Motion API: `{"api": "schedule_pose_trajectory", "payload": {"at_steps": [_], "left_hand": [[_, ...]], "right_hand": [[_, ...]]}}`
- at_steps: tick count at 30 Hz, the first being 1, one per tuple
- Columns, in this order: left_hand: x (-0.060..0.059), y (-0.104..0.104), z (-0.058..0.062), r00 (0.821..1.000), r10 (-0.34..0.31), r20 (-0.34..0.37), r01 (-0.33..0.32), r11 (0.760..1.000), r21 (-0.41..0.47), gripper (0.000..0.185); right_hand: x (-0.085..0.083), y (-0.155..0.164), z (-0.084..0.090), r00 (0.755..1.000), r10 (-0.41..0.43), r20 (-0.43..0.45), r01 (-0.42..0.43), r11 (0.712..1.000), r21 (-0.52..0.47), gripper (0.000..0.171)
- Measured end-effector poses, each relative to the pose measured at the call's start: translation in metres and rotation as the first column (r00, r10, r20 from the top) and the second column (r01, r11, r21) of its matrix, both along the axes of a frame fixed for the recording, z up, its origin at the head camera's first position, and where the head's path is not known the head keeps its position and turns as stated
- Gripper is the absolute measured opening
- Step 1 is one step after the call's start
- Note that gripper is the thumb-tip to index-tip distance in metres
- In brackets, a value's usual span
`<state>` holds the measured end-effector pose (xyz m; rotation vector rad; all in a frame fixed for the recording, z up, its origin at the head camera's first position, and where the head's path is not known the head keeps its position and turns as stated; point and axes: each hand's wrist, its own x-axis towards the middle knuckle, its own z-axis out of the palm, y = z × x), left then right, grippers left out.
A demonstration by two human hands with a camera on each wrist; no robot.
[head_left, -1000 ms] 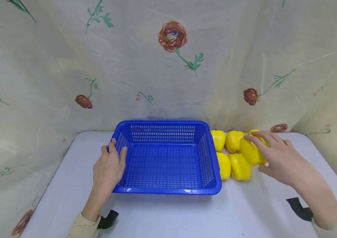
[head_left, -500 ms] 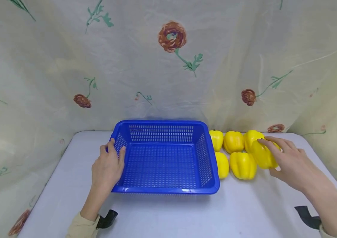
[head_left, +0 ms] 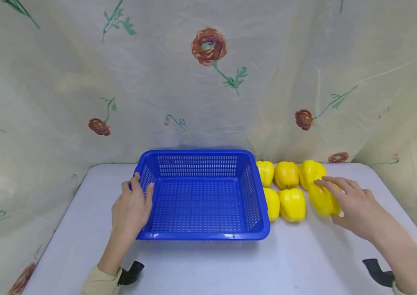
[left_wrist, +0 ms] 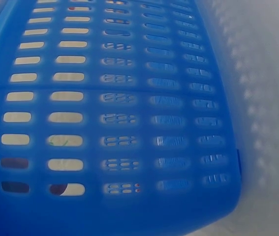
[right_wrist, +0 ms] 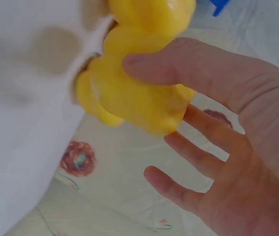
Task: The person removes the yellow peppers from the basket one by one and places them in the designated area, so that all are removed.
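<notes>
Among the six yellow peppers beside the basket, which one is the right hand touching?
The front-row pepper farthest from the blue basket: the right hand rests its fingers on it, while the other five stand untouched.

The blue basket (head_left: 201, 196) is glossy moulded plastic, its walls and floor pierced with slots. The yellow bell peppers (head_left: 291, 203) have smooth, waxy, shiny skins. The table (head_left: 304, 262) looks matt and smooth. The floral backdrop (head_left: 208, 82) is thin, creased cloth with a faint sheen.
</notes>
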<state>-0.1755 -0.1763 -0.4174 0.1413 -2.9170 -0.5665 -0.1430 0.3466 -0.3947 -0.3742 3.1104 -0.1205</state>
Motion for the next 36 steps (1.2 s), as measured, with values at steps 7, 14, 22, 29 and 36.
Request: {"api": "schedule_pose_trajectory", "payload": {"at_steps": [7,14,22,29,36], "left_hand": [[0.0,0.0,-0.002,1.0,-0.003,-0.015,0.003,1.0,0.002,0.068],[0.0,-0.001,-0.003,1.0,-0.002,-0.018,0.002,1.0,-0.001,0.068],[-0.001,-0.001,-0.003,1.0,-0.01,-0.011,0.01,1.0,-0.01,0.068],[0.002,-0.004,-0.003,1.0,-0.013,0.001,0.013,1.0,0.011,0.069],[0.0,-0.014,0.005,0.993,-0.09,0.074,0.067,0.961,0.268,0.075]], "right_hand": [[0.0,-0.004,-0.025,0.999,0.002,0.041,-0.002,1.0,-0.004,0.093],[0.0,-0.005,-0.033,0.999,-0.01,0.04,0.011,1.0,-0.022,0.095],[0.0,-0.001,-0.039,0.999,-0.001,0.042,0.003,0.998,-0.07,0.099],[0.003,0.003,-0.038,0.999,0.001,0.044,0.003,0.995,-0.097,0.105],[0.009,0.011,-0.024,0.993,-0.099,-0.066,0.09,0.988,-0.124,0.108]]}}
